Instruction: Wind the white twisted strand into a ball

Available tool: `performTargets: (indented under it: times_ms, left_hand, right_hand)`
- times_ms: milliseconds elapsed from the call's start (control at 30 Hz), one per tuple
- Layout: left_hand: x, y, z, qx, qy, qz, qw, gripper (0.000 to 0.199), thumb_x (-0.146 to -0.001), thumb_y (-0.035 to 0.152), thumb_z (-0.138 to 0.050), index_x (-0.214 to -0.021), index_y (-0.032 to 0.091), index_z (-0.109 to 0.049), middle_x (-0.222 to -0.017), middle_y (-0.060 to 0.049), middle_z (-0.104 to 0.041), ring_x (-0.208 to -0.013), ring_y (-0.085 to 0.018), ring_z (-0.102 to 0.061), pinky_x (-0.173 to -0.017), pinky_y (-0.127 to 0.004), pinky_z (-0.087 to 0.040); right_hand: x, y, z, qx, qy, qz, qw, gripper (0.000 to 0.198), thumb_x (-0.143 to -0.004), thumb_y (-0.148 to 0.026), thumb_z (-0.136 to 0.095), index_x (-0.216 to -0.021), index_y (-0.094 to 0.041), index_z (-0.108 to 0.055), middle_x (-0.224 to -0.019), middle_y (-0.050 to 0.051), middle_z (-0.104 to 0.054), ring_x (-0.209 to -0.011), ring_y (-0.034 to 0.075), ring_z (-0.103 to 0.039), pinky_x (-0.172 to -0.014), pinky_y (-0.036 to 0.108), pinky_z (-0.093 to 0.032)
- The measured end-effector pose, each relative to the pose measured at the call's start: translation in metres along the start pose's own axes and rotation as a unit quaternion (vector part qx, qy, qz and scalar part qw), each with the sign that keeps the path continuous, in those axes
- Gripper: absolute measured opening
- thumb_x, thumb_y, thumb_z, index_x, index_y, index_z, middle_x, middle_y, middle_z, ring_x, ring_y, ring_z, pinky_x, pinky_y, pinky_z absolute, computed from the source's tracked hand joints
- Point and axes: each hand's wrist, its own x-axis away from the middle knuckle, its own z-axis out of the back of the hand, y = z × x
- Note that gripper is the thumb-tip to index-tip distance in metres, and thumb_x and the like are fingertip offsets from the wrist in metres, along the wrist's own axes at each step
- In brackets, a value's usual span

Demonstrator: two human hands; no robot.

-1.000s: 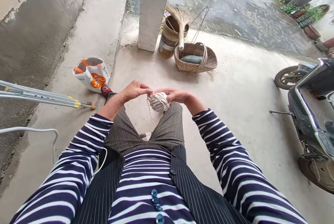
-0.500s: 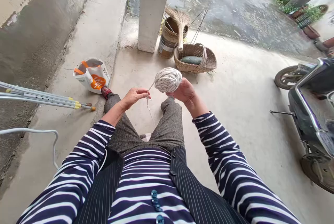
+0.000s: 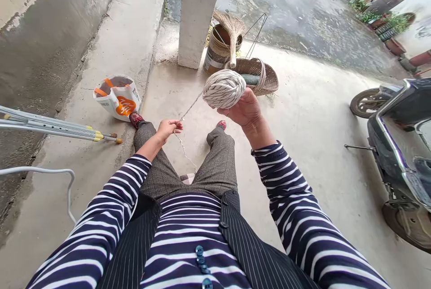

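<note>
A pale ball of yarn point(image 3: 223, 89) is held up in my right hand point(image 3: 247, 108), whose fingers wrap its right side and underside. From the ball's left side a strand of yarn point(image 3: 192, 104) runs taut down to my left hand point(image 3: 166, 129). The thumb and fingers of that hand pinch the strand, lower than the ball and to its left. Below the pinch the strand hangs slack and crinkled, trailing between my legs toward a checked cloth point(image 3: 187, 178) at the seat, where its end is hidden.
A white and orange bag point(image 3: 117, 98) stands by my left foot, with crutches point(image 3: 60, 126) at the left. Ahead are a pillar point(image 3: 198, 19), a bucket point(image 3: 215, 53) with a straw broom point(image 3: 232, 28), and a wicker basket point(image 3: 271, 80) holding a green gourd. A scooter point(image 3: 400, 145) stands at right.
My right hand has raised the yarn ball up and to the right. My left hand has moved slightly down and left, so the strand between them is longer and straighter.
</note>
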Motion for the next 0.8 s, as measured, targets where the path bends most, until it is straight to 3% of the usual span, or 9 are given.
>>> performTargets:
  times_ms: [233, 333, 400, 467, 533, 600, 700, 800]
  left_hand:
    - [-0.028, -0.010, 0.020, -0.123, 0.001, -0.022, 0.992, 0.018, -0.060, 0.011, -0.052, -0.055, 0.018, -0.067, -0.056, 0.000, -0.066, -0.064, -0.017, -0.067, -0.086, -0.034, -0.056]
    - [-0.030, -0.008, 0.030, -0.155, 0.008, -0.028, 0.988, 0.014, -0.060, 0.013, -0.055, -0.055, 0.018, -0.067, -0.062, -0.003, -0.070, -0.076, -0.022, -0.071, -0.090, -0.036, -0.055]
    - [-0.028, 0.000, 0.029, -0.168, 0.018, -0.042, 0.985, 0.017, -0.061, 0.013, -0.058, -0.067, 0.017, -0.073, -0.078, -0.006, -0.076, -0.093, -0.026, -0.073, -0.097, -0.036, -0.053]
    - [-0.023, 0.014, 0.020, -0.150, 0.014, -0.090, 0.985, 0.034, -0.064, 0.013, -0.060, -0.093, 0.016, -0.078, -0.103, -0.008, -0.078, -0.109, -0.027, -0.070, -0.104, -0.036, -0.050]
    - [-0.015, 0.033, 0.004, -0.081, -0.019, -0.168, 0.982, 0.051, -0.068, 0.017, -0.064, -0.118, 0.014, -0.073, -0.123, -0.011, -0.074, -0.116, -0.024, -0.067, -0.107, -0.036, -0.048]
    - [-0.004, 0.055, -0.014, 0.011, -0.076, -0.233, 0.969, 0.054, -0.073, 0.025, -0.070, -0.126, 0.012, -0.068, -0.124, -0.013, -0.073, -0.114, -0.023, -0.067, -0.105, -0.036, -0.050]
    - [0.012, 0.081, -0.037, 0.055, -0.115, -0.258, 0.958, 0.041, -0.075, 0.040, -0.079, -0.104, 0.012, -0.073, -0.097, -0.008, -0.077, -0.094, -0.022, -0.070, -0.091, -0.033, -0.054]
    - [0.023, 0.092, -0.047, 0.046, -0.084, -0.258, 0.961, 0.039, -0.078, 0.051, -0.078, -0.074, 0.013, -0.070, -0.070, -0.004, -0.071, -0.079, -0.020, -0.067, -0.081, -0.031, -0.052]
  right_hand:
    - [0.000, -0.011, -0.020, 0.035, -0.007, 0.009, 0.999, 0.048, -0.072, -0.046, -0.068, -0.114, -0.023, -0.060, -0.101, 0.006, -0.073, -0.082, 0.022, -0.068, -0.055, 0.026, -0.049]
    - [0.003, -0.014, -0.025, 0.043, -0.012, 0.009, 0.999, 0.046, -0.076, -0.045, -0.066, -0.116, -0.024, -0.059, -0.100, 0.004, -0.072, -0.082, 0.021, -0.067, -0.056, 0.026, -0.050]
    - [0.004, -0.012, -0.027, 0.044, -0.001, 0.008, 0.999, 0.042, -0.076, -0.040, -0.067, -0.114, -0.024, -0.059, -0.097, 0.003, -0.072, -0.079, 0.019, -0.066, -0.057, 0.026, -0.051]
    - [0.003, -0.007, -0.030, 0.047, 0.020, -0.002, 0.999, 0.041, -0.074, -0.036, -0.067, -0.112, -0.023, -0.060, -0.094, 0.003, -0.072, -0.075, 0.018, -0.064, -0.055, 0.025, -0.052]
    - [0.001, -0.002, -0.032, 0.055, 0.038, -0.031, 0.997, 0.039, -0.073, -0.033, -0.065, -0.110, -0.021, -0.061, -0.091, 0.004, -0.072, -0.074, 0.018, -0.064, -0.053, 0.025, -0.052]
    - [-0.002, 0.003, -0.034, 0.063, 0.042, -0.063, 0.995, 0.037, -0.073, -0.031, -0.062, -0.108, -0.019, -0.061, -0.088, 0.004, -0.072, -0.073, 0.019, -0.066, -0.052, 0.025, -0.052]
    - [-0.005, 0.007, -0.034, 0.065, 0.029, -0.086, 0.994, 0.039, -0.072, -0.030, -0.062, -0.109, -0.017, -0.061, -0.084, 0.004, -0.074, -0.071, 0.020, -0.069, -0.051, 0.024, -0.051]
    - [-0.006, 0.008, -0.030, 0.057, 0.016, -0.088, 0.994, 0.040, -0.072, -0.032, -0.064, -0.109, -0.018, -0.061, -0.084, 0.004, -0.075, -0.070, 0.019, -0.070, -0.051, 0.023, -0.052]
